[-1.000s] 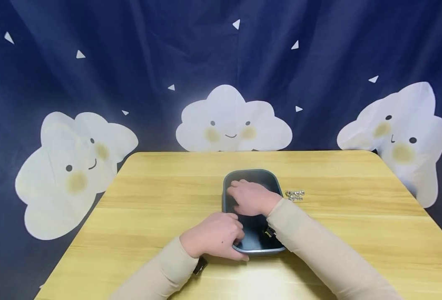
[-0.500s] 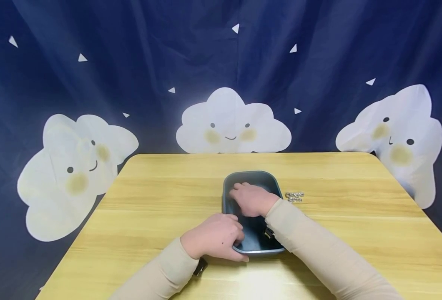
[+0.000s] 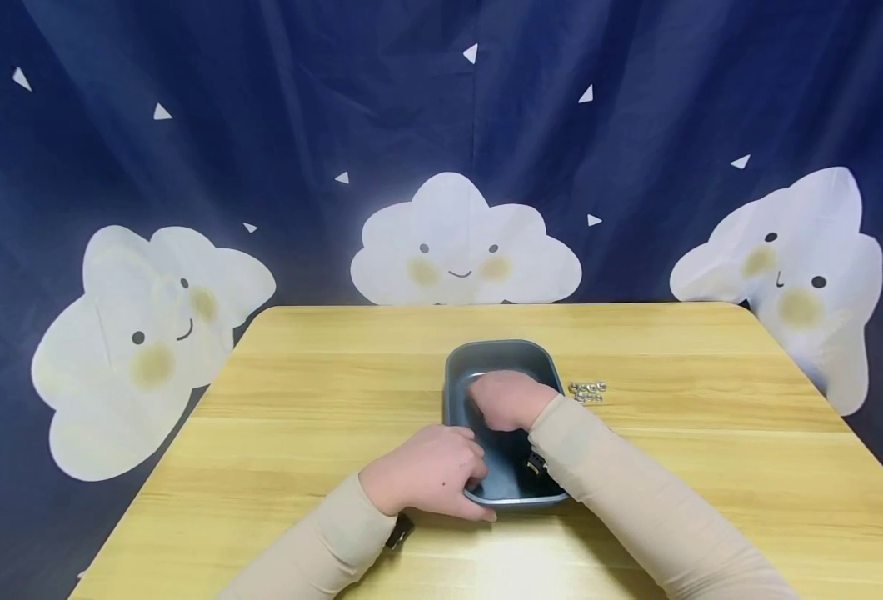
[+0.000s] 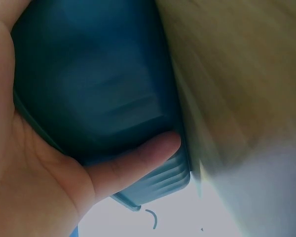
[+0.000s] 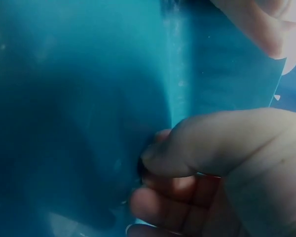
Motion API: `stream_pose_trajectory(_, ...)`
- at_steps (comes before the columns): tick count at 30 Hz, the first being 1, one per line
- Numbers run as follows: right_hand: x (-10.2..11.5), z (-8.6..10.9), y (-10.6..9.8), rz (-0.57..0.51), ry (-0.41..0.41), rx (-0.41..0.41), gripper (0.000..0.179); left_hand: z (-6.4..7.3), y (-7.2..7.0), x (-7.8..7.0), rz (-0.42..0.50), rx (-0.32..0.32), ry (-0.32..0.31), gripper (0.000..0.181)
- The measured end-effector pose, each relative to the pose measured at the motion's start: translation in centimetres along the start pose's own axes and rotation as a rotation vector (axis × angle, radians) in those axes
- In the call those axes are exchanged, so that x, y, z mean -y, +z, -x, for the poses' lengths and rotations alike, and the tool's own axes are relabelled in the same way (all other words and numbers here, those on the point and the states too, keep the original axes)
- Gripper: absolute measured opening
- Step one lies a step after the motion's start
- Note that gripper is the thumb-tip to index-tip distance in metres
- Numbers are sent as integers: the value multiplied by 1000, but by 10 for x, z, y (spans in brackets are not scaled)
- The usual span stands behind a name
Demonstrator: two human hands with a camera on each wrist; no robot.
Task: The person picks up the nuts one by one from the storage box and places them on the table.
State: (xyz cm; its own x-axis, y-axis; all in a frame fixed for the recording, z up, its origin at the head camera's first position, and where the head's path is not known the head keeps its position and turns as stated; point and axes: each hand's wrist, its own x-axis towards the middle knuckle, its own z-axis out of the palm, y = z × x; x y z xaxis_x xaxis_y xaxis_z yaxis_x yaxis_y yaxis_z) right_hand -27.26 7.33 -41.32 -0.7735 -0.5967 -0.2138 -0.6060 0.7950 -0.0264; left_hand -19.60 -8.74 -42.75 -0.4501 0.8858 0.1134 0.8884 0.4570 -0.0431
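Note:
A dark blue-green rectangular bin (image 3: pixel 503 487) stands on the wooden table. My left hand (image 3: pixel 432 472) grips its near left rim, with the fingers over the inside and the thumb (image 4: pixel 138 165) along the outer wall. Inside the bin, my right hand (image 3: pixel 512 400) reaches down with curled fingers. Seen from the right wrist, the thumb (image 5: pixel 182 148) lies against the fingertips low over the bin floor. A dark spot shows at the thumb tip; I cannot tell if it is a held piece or shadow. Several small shiny metal pieces (image 3: pixel 587 391) lie in two rows right of the bin.
The light wood table (image 3: pixel 321 383) has rounded far corners. Behind it hangs a dark blue curtain (image 3: pixel 411 100) printed with white smiling clouds and small triangles. The right forearm crosses the bin's right rim.
My right hand's fingers have curled downward toward the bin floor and are hidden from the head view. My left hand keeps its hold on the rim. The metal pieces stay put.

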Motion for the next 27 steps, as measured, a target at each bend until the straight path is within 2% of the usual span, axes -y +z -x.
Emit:
stream_pose_trajectory(6, -1, 1, 0, 15, -5, 26, 22, 1, -1, 0, 12, 9, -9, 54)
stream_pose_trajectory(11, -2, 4, -5, -8, -17, 18, 24, 1, -2, -1, 16, 17, -15, 53)
stream_pose_trajectory(16, -6, 11, -12, -62, -38, -31, 21, 0, -4, -2, 11, 35, -19, 53)
stream_pose_trajectory(27, -18, 35, -38, -187, -82, -154, 21, 0, -2, 0, 21, 3, 3, 54)
